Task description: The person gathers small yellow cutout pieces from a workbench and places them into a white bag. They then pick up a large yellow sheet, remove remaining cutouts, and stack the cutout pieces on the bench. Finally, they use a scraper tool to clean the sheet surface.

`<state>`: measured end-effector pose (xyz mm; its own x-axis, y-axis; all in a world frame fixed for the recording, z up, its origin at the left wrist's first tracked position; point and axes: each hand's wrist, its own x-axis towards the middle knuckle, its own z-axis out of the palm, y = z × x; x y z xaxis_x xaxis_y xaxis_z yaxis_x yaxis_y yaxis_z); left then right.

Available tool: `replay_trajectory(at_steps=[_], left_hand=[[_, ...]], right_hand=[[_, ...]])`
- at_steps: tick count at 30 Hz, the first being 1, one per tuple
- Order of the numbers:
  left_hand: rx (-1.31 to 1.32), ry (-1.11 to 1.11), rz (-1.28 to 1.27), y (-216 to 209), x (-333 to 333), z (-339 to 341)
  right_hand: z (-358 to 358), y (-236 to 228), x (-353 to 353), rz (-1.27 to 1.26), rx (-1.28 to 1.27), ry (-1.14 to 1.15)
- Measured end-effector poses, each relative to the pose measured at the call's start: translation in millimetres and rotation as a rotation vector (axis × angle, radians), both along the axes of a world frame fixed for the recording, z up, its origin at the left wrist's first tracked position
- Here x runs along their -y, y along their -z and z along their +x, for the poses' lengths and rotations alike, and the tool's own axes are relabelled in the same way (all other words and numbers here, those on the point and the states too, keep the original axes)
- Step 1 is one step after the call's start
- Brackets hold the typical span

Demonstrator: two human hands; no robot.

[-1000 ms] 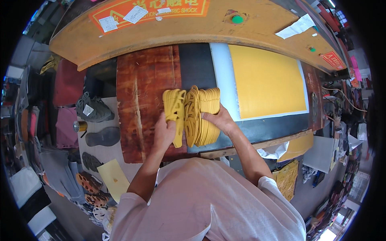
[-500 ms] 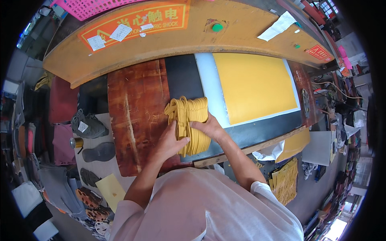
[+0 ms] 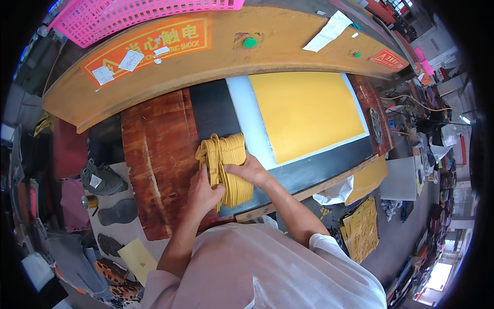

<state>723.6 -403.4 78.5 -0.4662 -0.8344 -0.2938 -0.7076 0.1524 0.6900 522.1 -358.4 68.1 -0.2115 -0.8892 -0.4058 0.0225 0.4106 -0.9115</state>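
The left hand (image 3: 203, 191) and the right hand (image 3: 250, 171) clasp a bundle of yellow cut-out pieces (image 3: 232, 154) between them, the left hand curled around its left side, the right hand pinching its right side with the thumb across the face. The bundle is at the near side of the worktop, where the red-brown board (image 3: 154, 154) meets the black board (image 3: 213, 105); a yellow sheet (image 3: 311, 113) lies farther right on a white sheet (image 3: 246, 110), below the orange beam (image 3: 221, 51) on the far side.
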Motion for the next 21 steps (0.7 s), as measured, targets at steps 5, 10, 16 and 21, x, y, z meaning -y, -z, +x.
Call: replay_trajectory(at_steps=[5, 10, 16, 21], left_hand=[[0.064, 0.028, -0.006, -12.0, -3.3, -7.3], [0.120, 0.027, -0.009, -9.4, -2.6, -9.0], [-0.061, -0.237, -0.073, 0.5, 17.5, 35.0], [-0.360, -0.303, 0.098, -8.6, 43.1, 81.7]], right_hand=[[-0.9, 4.6, -0.3, -0.057, 0.056, 0.030], [-0.6, 6.4, 0.2, -0.030, 0.066, 0.018], [0.4, 3.3, 0.0, 0.027, 0.064, 0.033], [1.0, 3.8, 0.4, 0.001, 0.087, 0.047]])
